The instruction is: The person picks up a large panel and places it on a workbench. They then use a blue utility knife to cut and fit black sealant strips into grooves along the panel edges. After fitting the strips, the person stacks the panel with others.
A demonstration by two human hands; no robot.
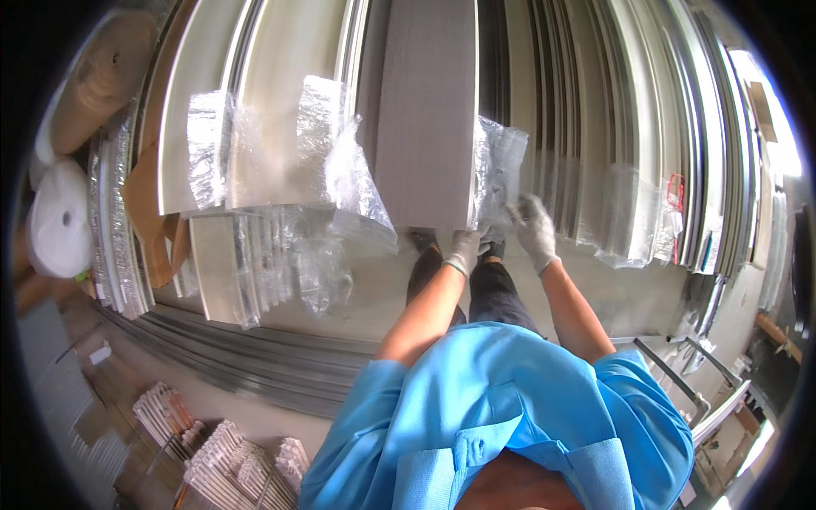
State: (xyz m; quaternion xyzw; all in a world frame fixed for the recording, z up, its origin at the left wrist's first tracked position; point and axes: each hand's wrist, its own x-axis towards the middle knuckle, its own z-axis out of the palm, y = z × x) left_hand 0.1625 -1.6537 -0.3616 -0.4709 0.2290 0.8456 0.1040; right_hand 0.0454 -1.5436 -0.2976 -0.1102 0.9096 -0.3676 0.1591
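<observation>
A long grey panel [427,119] runs away from me, its near end close to my legs. My left hand [466,248], in a pale work glove, is at the near right corner of this panel, its fingers closed at the edge and partly hidden. Clear plastic wrap [500,166] hangs crumpled along the panel's right side. Beside this wrap is my right hand [535,231], also gloved, with bent fingers apart and the fingertips by the wrap's edge. More loose clear wrap [361,187] covers the near ends of the pale profiles [285,93] on the left.
Long wrapped profiles [633,127] lie in rows on the right. White rolls [59,218] and a brown roll [104,81] stand at far left. Dark grey bars [263,357] lie on the floor behind me, near bundled white strips [234,467]. A metal frame [718,408] stands at lower right.
</observation>
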